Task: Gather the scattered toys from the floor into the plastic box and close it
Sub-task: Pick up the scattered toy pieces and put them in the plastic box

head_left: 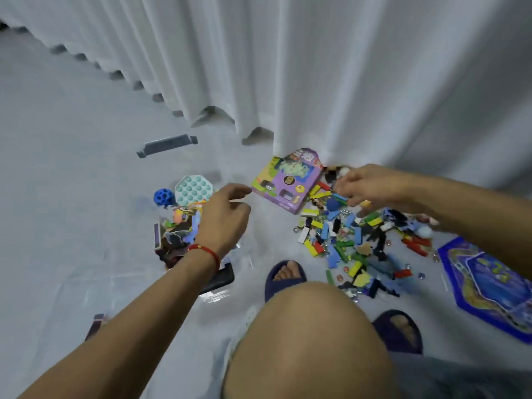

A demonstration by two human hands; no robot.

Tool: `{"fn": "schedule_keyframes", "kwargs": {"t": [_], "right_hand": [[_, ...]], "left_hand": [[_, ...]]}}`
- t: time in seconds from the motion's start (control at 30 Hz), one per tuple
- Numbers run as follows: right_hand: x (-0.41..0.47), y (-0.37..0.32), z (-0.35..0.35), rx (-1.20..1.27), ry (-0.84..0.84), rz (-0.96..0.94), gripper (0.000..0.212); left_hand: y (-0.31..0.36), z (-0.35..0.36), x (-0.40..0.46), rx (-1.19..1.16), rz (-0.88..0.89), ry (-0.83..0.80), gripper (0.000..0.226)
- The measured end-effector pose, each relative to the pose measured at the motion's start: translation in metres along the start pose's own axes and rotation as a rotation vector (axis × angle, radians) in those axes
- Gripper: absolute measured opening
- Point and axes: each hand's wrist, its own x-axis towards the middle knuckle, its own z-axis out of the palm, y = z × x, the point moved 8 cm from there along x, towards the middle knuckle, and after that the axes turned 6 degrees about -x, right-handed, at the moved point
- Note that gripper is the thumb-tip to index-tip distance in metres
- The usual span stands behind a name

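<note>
A clear plastic box (248,262) stands on the floor at centre left, with toy pieces (178,231) inside. My left hand (224,217), with a red string on its wrist, hovers over the box with loosely curled fingers and holds nothing. To the right lies a pile of small coloured bricks and beads (354,243). My right hand (365,185) reaches into the far end of the pile, fingers curled round a few small pieces. A purple toy package (288,182) lies between my hands.
A teal pop-it board (194,190) and a blue holed ball (164,197) lie behind the box. A blue game board (489,286) sits at right. A grey clip bar (167,146) lies near the white curtain (316,82). My knee (302,341) and slippered feet (285,275) fill the foreground.
</note>
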Motion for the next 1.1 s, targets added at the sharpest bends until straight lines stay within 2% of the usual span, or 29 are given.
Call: {"fn": "schedule_keyframes", "kwargs": {"t": [0.13, 0.2, 0.3, 0.37, 0.43, 0.47, 0.63, 0.73, 0.8, 0.87, 0.97, 1.1], "right_hand": [[-0.008, 0.13, -0.05, -0.264, 0.194, 0.185, 0.017], [-0.009, 0.186, -0.051, -0.372, 0.191, 0.259, 0.021], [0.005, 0.261, -0.033, -0.313, 0.119, 0.355, 0.041], [0.02, 0.296, -0.021, -0.149, 0.125, 0.399, 0.054], [0.043, 0.315, -0.016, -0.035, 0.173, 0.38, 0.063], [0.057, 0.321, -0.017, -0.053, 0.211, 0.346, 0.068], [0.129, 0.319, -0.018, -0.451, 0.37, 0.092, 0.091], [0.164, 0.319, -0.012, -0.549, 0.337, 0.052, 0.099], [0.176, 0.32, -0.01, -0.608, 0.373, 0.031, 0.09], [0.177, 0.32, -0.01, -0.567, 0.5, -0.047, 0.071], [0.172, 0.326, -0.005, -0.446, 0.645, -0.152, 0.053], [0.155, 0.336, -0.015, -0.157, 0.798, -0.105, 0.041]], "left_hand": [[0.012, 0.111, 0.0, 0.148, 0.074, -0.258, 0.035], [0.007, 0.163, 0.002, 0.227, 0.096, -0.382, 0.033], [-0.01, 0.228, 0.016, 0.365, 0.123, -0.516, 0.035], [-0.021, 0.264, 0.028, 0.43, 0.127, -0.571, 0.036], [-0.029, 0.296, 0.041, 0.484, 0.148, -0.592, 0.033], [-0.033, 0.311, 0.047, 0.507, 0.164, -0.598, 0.034], [-0.052, 0.387, 0.078, 0.571, 0.285, -0.637, 0.05], [-0.065, 0.405, 0.088, 0.588, 0.278, -0.508, 0.05], [-0.074, 0.402, 0.087, 0.541, 0.275, -0.397, 0.045], [-0.086, 0.399, 0.08, 0.505, 0.291, -0.371, 0.041], [-0.097, 0.394, 0.076, 0.472, 0.297, -0.405, 0.04], [-0.084, 0.383, 0.078, 0.349, 0.272, -0.351, 0.034]]}}
